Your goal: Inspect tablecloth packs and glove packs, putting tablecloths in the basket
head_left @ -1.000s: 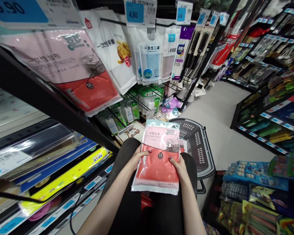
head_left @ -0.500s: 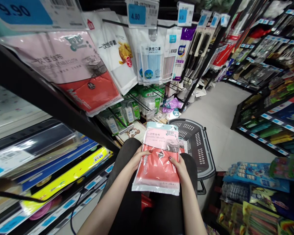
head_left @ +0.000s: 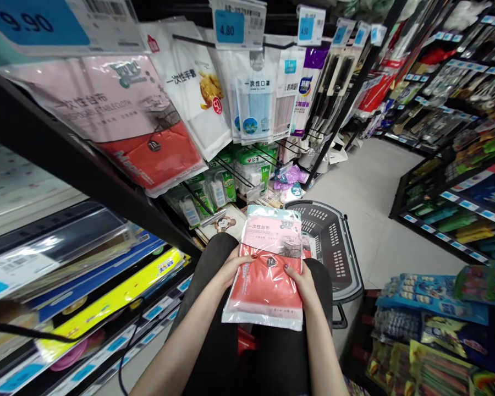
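A red and pink packet of disposable tablecloths (head_left: 268, 286) rests over my knees, its printed front facing me. My left hand (head_left: 233, 266) grips its left edge, thumb laid across the front. On the opposite edge my right hand (head_left: 302, 281) holds it the same way, thumb on the red part. The fingers of both hands are hidden behind the packet. A matching tablecloth packet (head_left: 148, 148) hangs on the rack at upper left, under a 9.90 price tag (head_left: 45, 25).
A dark shopping basket (head_left: 336, 247) stands on the floor beyond my right knee. Hanging packs of gloves (head_left: 193, 93) and masks (head_left: 256, 99) line the rack ahead. Shelves with yellow and blue packages (head_left: 119, 297) are at left. Bagged snacks (head_left: 429, 324) lie at lower right.
The tablecloth packet has tilted slightly and its top edge has dropped a little. Both hands keep the same hold on it.
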Action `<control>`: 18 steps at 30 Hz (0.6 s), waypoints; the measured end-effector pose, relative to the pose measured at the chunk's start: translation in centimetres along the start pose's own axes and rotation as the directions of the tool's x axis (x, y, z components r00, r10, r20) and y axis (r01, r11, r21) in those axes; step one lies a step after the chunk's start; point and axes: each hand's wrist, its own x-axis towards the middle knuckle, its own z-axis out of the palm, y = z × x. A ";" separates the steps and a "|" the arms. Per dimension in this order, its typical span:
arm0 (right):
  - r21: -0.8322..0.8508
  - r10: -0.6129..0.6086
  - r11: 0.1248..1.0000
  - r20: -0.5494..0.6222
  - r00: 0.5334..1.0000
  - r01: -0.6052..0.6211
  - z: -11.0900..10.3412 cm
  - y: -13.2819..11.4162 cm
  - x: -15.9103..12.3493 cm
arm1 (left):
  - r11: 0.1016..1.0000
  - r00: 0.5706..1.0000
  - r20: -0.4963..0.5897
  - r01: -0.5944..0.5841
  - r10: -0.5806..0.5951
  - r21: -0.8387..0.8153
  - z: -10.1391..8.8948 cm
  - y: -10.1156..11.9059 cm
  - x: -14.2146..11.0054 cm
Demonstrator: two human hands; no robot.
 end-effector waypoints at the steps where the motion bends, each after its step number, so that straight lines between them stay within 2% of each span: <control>1: 0.001 0.000 1.000 -0.003 1.000 0.000 0.0 0.0 0.0 | 1.000 1.000 0.000 0.000 0.000 -0.003 0.0 0.0 0.0; 12: -0.005 -0.030 1.000 -0.012 0.999 0.030 0.0 0.1 0.0 | 0.999 1.000 0.002 0.000 0.000 -0.034 0.0 -0.1 0.0; 18: 0.024 -0.012 1.000 0.011 1.000 0.011 -0.5 -0.1 -0.5 | 0.991 0.995 -0.090 0.035 -0.047 -0.133 0.2 -0.2 0.2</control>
